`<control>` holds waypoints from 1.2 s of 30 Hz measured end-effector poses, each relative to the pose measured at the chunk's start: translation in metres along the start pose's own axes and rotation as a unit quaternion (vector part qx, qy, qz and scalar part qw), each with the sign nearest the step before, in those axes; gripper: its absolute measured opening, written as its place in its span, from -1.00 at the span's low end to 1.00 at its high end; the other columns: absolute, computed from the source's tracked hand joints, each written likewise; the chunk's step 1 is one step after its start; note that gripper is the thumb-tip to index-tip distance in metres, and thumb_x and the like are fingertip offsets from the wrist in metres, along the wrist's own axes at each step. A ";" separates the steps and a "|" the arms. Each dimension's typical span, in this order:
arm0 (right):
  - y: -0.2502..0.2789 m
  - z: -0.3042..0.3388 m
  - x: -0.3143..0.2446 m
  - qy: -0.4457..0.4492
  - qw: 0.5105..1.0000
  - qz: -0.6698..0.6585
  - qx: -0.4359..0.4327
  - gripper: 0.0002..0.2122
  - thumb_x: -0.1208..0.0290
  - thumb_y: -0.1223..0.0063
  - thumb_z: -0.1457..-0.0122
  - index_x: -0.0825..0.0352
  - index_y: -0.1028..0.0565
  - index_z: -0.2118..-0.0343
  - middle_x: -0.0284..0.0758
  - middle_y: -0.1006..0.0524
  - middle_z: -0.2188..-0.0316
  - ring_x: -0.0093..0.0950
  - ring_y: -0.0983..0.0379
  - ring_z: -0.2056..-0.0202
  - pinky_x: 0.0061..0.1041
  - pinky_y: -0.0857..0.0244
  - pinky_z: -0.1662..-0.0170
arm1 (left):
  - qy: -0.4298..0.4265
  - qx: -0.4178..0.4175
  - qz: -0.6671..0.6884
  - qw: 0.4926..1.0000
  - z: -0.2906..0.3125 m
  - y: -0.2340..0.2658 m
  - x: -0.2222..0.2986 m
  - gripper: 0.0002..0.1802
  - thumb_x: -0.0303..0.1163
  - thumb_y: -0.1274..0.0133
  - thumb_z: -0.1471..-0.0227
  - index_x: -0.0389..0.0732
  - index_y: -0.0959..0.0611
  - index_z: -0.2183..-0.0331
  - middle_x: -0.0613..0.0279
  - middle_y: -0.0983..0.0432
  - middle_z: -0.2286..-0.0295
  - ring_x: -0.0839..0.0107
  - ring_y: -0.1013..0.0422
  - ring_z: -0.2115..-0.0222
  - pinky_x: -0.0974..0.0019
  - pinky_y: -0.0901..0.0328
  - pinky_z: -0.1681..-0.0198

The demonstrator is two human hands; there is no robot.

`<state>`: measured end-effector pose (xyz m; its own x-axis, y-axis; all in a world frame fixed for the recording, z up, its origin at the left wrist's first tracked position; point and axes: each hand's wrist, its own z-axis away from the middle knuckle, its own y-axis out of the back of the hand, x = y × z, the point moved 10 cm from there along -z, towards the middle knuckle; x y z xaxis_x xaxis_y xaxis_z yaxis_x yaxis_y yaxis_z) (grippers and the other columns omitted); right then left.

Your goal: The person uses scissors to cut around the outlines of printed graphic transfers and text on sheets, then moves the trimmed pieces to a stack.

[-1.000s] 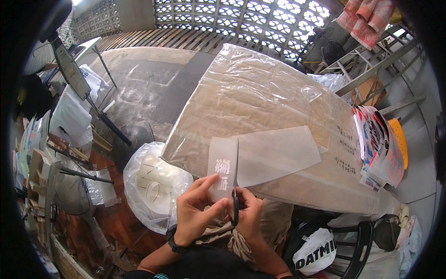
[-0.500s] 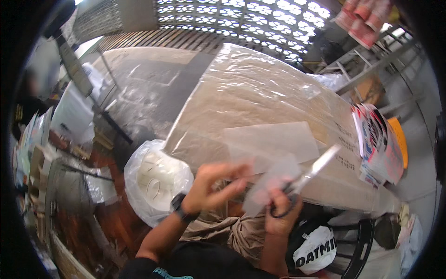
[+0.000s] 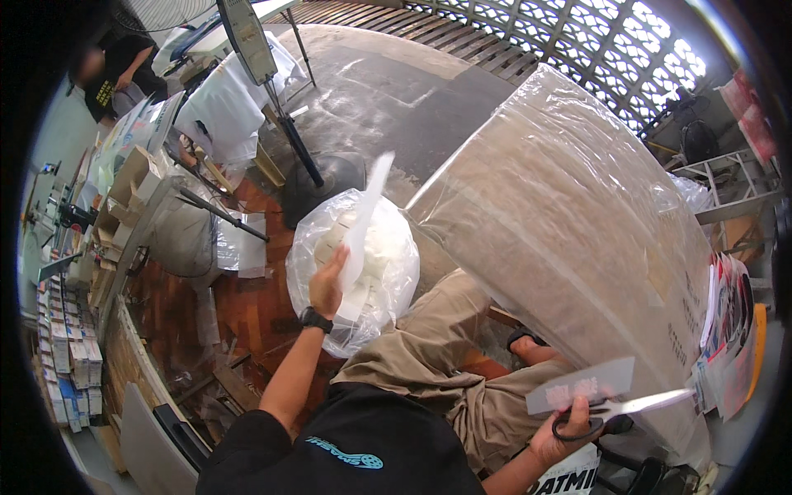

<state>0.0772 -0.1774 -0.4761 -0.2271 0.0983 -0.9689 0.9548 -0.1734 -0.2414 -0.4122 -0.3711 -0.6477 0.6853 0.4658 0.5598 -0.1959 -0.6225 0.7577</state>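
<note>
My left hand (image 3: 327, 285) grips a whitish translucent sheet (image 3: 368, 210), seen nearly edge-on, above a bin lined with a clear plastic bag (image 3: 403, 268). Pale scraps lie inside that bag. At the lower right, my right hand (image 3: 554, 441) is closed around black-handled scissors (image 3: 652, 402), whose blades point right and look together. The same hand also keeps a small translucent piece with a reddish print (image 3: 546, 398) by the fingers, over my right leg. Beyond it lies the plastic-covered board (image 3: 569, 198), close to the scissors' tips.
A fan stand's round base (image 3: 338, 175) stands behind the bin. Magazines (image 3: 726, 330) lean at the board's right end, near a metal ladder (image 3: 734, 181). Boxes (image 3: 124, 186) and packed stacks (image 3: 70, 355) line the left. Another person (image 3: 124, 70) sits at the far left.
My left hand has swung left from beside the right hand to over the bagged bin, carrying a sheet. My right hand, with scissors and printed piece, is lower and further right. The view has turned left.
</note>
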 end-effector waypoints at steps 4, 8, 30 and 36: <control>-0.028 -0.004 0.008 -0.081 0.996 0.027 0.005 -0.57 0.56 -0.25 0.07 0.30 -0.46 0.05 -0.46 -0.44 0.31 -0.64 -0.37 0.37 -0.65 -0.27 0.40 | 0.035 -0.201 -0.188 0.961 0.103 -0.115 -0.117 -0.53 -0.44 -0.12 -0.06 -0.23 -0.56 -0.05 -0.10 -0.59 0.16 -0.06 -0.54 0.18 0.04 -0.42 0.09; -0.067 -0.005 0.012 -0.089 0.995 -0.042 0.034 -0.67 0.55 -0.27 -0.04 0.25 -0.47 0.12 -0.41 -0.50 0.41 -0.58 -0.40 0.58 -0.63 -0.23 0.60 | 0.119 -0.140 0.227 0.957 0.028 -0.019 0.065 -0.76 -0.41 -0.18 -0.07 -0.36 -0.69 0.23 0.09 -0.62 0.40 0.32 -0.54 0.40 0.30 -0.42 0.28; -0.111 -0.027 -0.067 0.071 0.983 -0.170 -0.011 -0.66 0.54 -0.24 -0.19 0.40 -0.38 0.02 -0.31 -0.56 0.43 -0.56 -0.52 0.51 -0.66 -0.33 0.47 | -0.224 -0.006 0.634 0.740 -0.020 0.067 0.416 -0.35 -0.68 -0.25 0.04 -0.39 -0.47 -0.13 -0.10 -0.54 0.06 0.21 -0.53 0.13 0.28 -0.43 0.11; -0.095 -0.021 -0.064 0.157 0.972 -0.122 -0.124 -0.63 0.29 -0.27 -0.21 0.46 -0.41 0.10 -0.30 -0.54 0.50 -0.54 -0.51 0.50 -0.62 -0.37 0.43 | -0.149 0.035 0.583 0.798 -0.057 0.077 0.416 -0.58 -0.73 -0.27 0.06 -0.45 -0.65 0.08 -0.06 -0.59 0.13 0.36 -0.54 0.18 0.37 -0.40 0.16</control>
<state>0.0050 -0.1465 -0.3899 -0.4193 0.4085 -0.8107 0.9059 0.1293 -0.4034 -0.1827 -0.1893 -0.3372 0.2042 -0.6199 0.7577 -0.7897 -0.5616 -0.2467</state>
